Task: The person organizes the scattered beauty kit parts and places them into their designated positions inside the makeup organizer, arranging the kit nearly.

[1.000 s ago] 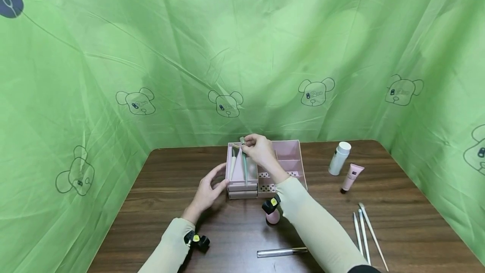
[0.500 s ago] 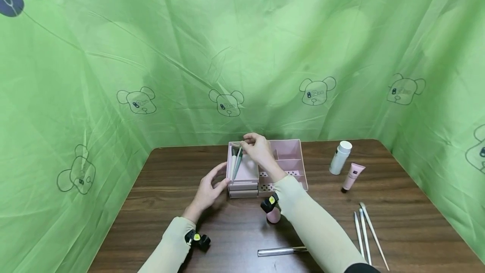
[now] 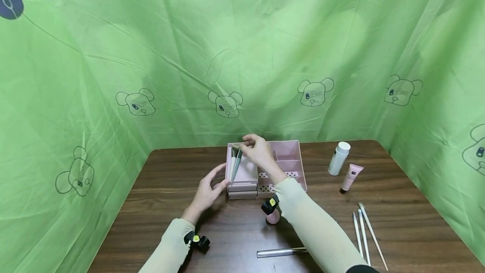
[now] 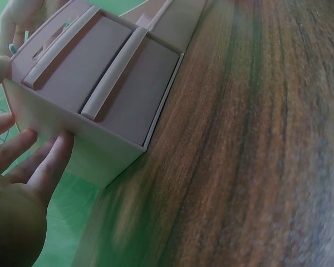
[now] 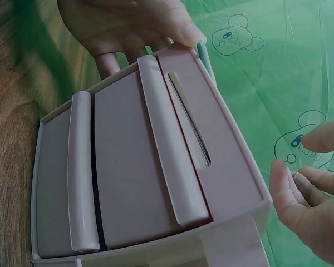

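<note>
A: What is on the left?

B: The left hand (image 3: 206, 188). Its fingers are spread and straight, and they touch the side of the pink box (image 3: 289, 152). Its thumb is at the front top corner.

A: Where is the pink box?

B: At the back of the brown table (image 3: 174, 176), in front of the green cloth (image 3: 189, 108) with bear faces. Its left part has a top tray (image 3: 248, 169), with 2 drawers (image 4: 145, 83) under it.

A: What is in the tray?

B: 2 sticks lie close together by the left edge: a white stick (image 3: 232, 168), then a green stick (image 3: 237, 164). The near end of the green stick is right by the left thumb.

A: And the right hand (image 3: 259, 153)?

B: It is over the back of the tray. Its fingers are bent a little, with the tips apart. The pictures do not show if it touches the green stick.

A: What is next?

B: A pink puff (image 3: 273, 217) sits in front of the box. Nearer is a silver tube (image 3: 278, 252), partly under the right sleeve (image 3: 318, 222).

A: And on the far right?

B: A white bottle (image 3: 338, 161) stands up. Then comes a pink tube (image 3: 351, 177) with its black cap down, and 3 thin sticks (image 3: 364, 237).
</note>
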`<act>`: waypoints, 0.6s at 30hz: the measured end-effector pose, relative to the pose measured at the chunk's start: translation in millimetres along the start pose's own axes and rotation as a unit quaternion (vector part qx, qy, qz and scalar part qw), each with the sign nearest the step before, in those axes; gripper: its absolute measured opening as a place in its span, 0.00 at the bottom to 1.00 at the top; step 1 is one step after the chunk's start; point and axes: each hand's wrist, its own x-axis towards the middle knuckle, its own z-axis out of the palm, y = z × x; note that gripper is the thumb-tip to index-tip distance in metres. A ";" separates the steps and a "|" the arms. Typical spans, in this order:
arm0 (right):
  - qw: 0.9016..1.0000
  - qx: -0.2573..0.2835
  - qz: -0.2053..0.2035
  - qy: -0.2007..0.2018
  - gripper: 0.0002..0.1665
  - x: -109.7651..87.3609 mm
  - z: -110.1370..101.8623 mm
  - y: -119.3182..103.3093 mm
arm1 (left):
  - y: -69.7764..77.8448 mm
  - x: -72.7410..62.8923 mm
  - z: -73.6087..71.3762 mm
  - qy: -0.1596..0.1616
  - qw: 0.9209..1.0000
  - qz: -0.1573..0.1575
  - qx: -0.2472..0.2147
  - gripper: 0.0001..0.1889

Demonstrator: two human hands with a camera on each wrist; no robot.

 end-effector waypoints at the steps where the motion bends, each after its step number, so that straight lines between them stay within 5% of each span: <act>1: 1.000 0.001 0.001 0.000 0.21 -0.1 -0.5 -0.5 | 0.9 0.2 -0.1 0.000 1.000 -0.001 0.001 0.29; 18: 1.000 -0.020 -0.011 0.010 0.20 -7.1 -8.9 0.3 | 1.8 0.2 0.1 -0.002 1.000 -0.002 0.005 0.28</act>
